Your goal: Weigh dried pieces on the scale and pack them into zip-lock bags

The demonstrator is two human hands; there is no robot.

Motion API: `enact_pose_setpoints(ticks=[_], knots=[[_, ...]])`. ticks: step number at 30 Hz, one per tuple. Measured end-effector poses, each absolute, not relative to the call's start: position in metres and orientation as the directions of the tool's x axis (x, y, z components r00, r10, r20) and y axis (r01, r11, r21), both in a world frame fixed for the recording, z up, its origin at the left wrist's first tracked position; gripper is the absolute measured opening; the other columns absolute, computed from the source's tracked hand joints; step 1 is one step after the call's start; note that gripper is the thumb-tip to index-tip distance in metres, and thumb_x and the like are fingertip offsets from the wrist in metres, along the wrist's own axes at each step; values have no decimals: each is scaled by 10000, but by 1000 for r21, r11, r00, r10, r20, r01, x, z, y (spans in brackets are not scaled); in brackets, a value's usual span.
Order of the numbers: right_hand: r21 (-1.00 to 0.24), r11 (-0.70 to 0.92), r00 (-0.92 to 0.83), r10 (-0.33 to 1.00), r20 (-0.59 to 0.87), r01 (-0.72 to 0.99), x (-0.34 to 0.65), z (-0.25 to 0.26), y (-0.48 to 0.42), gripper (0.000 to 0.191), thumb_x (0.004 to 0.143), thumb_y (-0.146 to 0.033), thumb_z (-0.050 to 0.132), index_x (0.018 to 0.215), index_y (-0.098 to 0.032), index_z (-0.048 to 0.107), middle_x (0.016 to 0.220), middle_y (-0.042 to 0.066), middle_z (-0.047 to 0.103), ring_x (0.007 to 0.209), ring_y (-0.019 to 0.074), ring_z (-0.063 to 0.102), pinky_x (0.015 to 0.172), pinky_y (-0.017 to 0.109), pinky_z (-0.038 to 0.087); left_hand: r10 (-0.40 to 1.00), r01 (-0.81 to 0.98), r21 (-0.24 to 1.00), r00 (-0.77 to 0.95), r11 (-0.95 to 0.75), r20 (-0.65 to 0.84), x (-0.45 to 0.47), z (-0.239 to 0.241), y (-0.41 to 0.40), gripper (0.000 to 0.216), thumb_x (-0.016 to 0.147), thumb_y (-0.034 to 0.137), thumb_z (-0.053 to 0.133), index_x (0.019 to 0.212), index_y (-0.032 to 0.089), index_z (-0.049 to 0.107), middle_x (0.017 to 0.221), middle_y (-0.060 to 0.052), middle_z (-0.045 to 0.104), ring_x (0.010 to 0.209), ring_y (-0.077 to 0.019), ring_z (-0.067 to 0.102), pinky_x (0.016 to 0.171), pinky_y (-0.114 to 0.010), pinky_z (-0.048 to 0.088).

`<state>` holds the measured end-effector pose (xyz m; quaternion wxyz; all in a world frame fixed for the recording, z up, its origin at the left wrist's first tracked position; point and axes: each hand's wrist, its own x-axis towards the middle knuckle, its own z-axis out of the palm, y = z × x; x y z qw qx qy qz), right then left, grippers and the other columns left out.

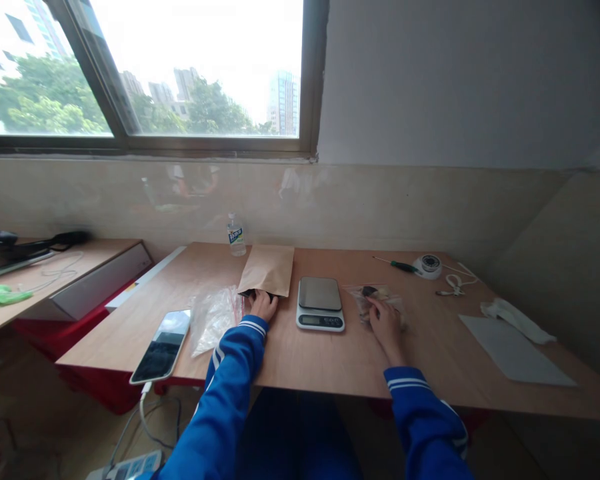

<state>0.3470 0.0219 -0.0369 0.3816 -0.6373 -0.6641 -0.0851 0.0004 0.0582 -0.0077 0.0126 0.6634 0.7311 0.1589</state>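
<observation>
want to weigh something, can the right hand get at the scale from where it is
Probably yes. The right hand rests on a clear plastic bag just beside the scale, and the bare table between them holds nothing in the way.

Both arms in bright blue track-jacket sleeves, w/ white double stripes round each cuff. Left hand (263, 306) bare, no rings or watch seen; right hand (385, 321) same. White piping runs up left sleeve. Dark blue trousers below.
</observation>
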Motion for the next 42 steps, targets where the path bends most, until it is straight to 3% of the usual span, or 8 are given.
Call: enact_pose_setpoints(ticks=[5, 11, 16, 21, 32, 42], knots=[[-397, 177, 115, 783, 611, 901, 346, -35, 20, 386, 837, -198, 356, 1040, -153, 681, 967, 102, 705, 864, 235, 605, 799, 381, 441, 972, 956, 293, -93, 27, 215, -4, -9, 45, 374, 855, 270, 438, 1174, 116, 560, 1233, -181, 554, 1232, -287, 430, 1045, -398, 267], [-392, 176, 113, 782, 612, 903, 347, -38, 23, 387, 820, -199, 371, 1033, -141, 688, 952, 108, 707, 848, 242, 605, 781, 374, 438, 942, 872, 471, -40, -130, 334, -10, -18, 29, 276, 815, 193, 484, 1040, 153, 639, 1142, -168, 607, 1134, -307, 519, 1000, -473, 350], [-384, 167, 115, 782, 613, 908, 348, -40, 24, 385, 822, -196, 372, 1040, -153, 686, 946, 103, 706, 836, 236, 604, 777, 369, 434, 921, 808, 530, 41, -258, 387, -16, -21, 19, 359, 753, 60, 453, 1020, 197, 651, 1011, -80, 640, 1001, -208, 598, 933, -360, 457], [-383, 182, 105, 779, 618, 905, 348, -39, 22, 383, 819, -204, 374, 1026, -148, 691, 958, 107, 707, 845, 246, 609, 778, 375, 440, 868, 686, 585, 140, -432, 476, -14, -16, 10, 314, 768, 60, 420, 942, 187, 649, 942, -63, 620, 924, -179, 612, 887, -339, 491], [-361, 185, 95, 767, 634, 914, 348, -40, 23, 377, 817, -198, 372, 1005, -137, 693, 939, 113, 712, 834, 248, 620, 774, 377, 436, 859, 680, 577, 159, -452, 487, -15, -17, 2, 168, 823, 151, 476, 921, 199, 603, 942, -58, 594, 900, -187, 611, 842, -347, 508], [-372, 190, 94, 775, 625, 908, 350, -42, 23, 371, 820, -203, 373, 1009, -136, 685, 949, 112, 709, 837, 241, 613, 772, 365, 440, 833, 718, 560, 51, -414, 551, -10, -13, -4, 215, 816, 162, 478, 1020, 195, 538, 1044, -81, 555, 966, -200, 591, 897, -376, 490]])
